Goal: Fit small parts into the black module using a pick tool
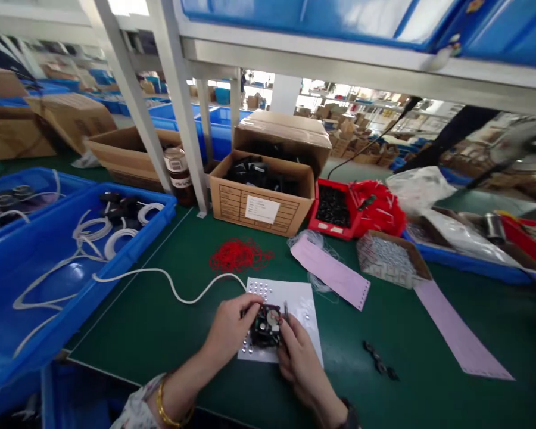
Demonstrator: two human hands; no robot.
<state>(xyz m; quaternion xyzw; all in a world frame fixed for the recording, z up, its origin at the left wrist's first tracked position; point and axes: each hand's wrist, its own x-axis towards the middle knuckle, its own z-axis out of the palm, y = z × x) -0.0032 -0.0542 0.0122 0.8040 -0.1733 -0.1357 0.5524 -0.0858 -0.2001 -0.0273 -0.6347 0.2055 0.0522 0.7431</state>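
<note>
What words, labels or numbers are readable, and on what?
"drin" (rest unclear): dark bottle.
Too blurred to read: print on the bottle's lid.
Too small to read: white label and printed grid on the cardboard box.
Too small to read: stickers on the red bin.

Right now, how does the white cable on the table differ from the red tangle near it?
Colour: the white cable is plain white, while the red tangle is bright red.
Thickness: the white cable looks clearly thicker; the red tangle is made of thin strands.
Pose: the white cable winds loosely from the blue bin toward the hands, whereas the red tangle lies in a heap.
Both rest on the green tabletop, the cable only partly.
</note>
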